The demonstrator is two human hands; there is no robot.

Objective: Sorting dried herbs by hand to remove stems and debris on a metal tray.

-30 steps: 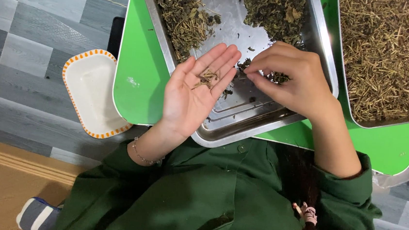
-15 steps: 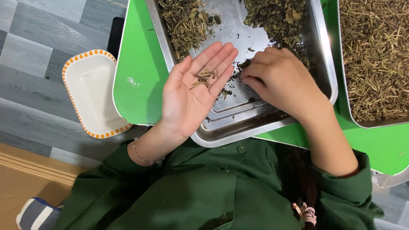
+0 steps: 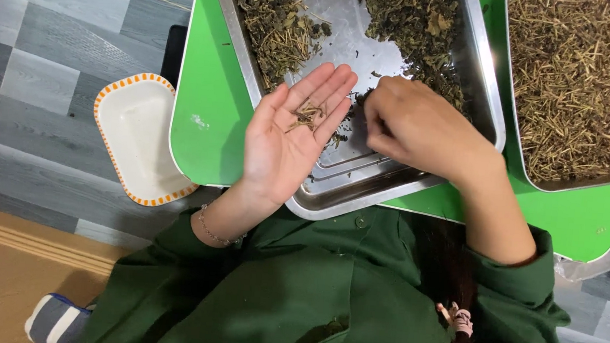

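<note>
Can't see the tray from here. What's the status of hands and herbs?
Left hand open, palm up, few stems on it. Right hand curled, fingers down in the herbs on the tray. Nothing in the way.

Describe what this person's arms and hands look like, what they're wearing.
Both hands, the left hand and right hand, are bare, without gloves. Dark green sleeves are pushed back from the wrists. A thin beaded bracelet circles the left wrist. No rings show.

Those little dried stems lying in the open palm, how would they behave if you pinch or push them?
The stems look thin and dry, so probably very light and brittle. They lie loose on the flat left hand, so a nudge or a tilt would likely scatter them into the tray.
</note>
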